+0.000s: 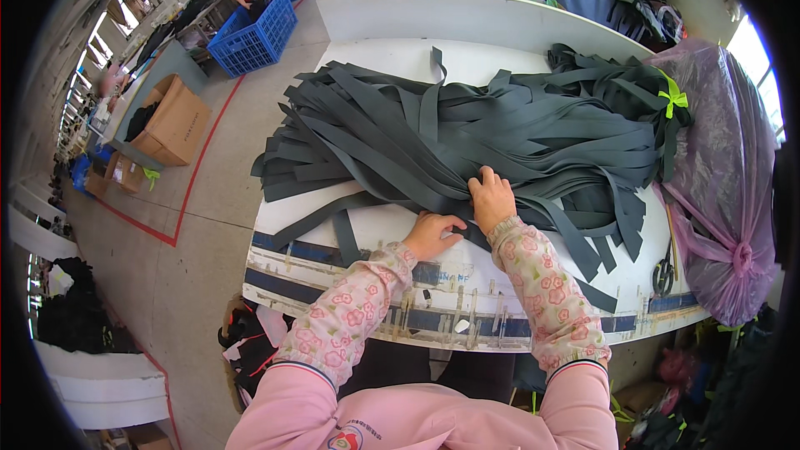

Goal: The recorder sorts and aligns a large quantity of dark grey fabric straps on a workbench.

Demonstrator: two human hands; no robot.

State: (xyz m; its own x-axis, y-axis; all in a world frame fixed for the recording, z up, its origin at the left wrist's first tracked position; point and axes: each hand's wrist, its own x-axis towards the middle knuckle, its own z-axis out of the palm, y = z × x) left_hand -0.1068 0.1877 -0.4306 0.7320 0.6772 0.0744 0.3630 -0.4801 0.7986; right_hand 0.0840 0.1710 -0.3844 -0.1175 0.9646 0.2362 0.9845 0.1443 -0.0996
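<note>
A large tangled pile of dark grey-green fabric strips (467, 125) spreads over the white table (275, 215). At the pile's near edge my right hand (493, 200) lies on the strips, fingers bent down and closed on one of them; its fingertips are partly hidden among the bands. Just left of it and nearer to me is my left hand (432, 234), resting low by the pile's edge. Its thumb and index finger point right with a small gap between them, and no strip shows in that gap. Both forearms wear flowered sleeve covers.
Black scissors (662, 277) lie at the table's right. Beside them stands a pink plastic bag (721, 175), tied shut. A yellow-green ribbon (672, 96) binds the pile's right end. A raised white board (467, 10) edges the back. Far left, a person bends over a blue crate (254, 37).
</note>
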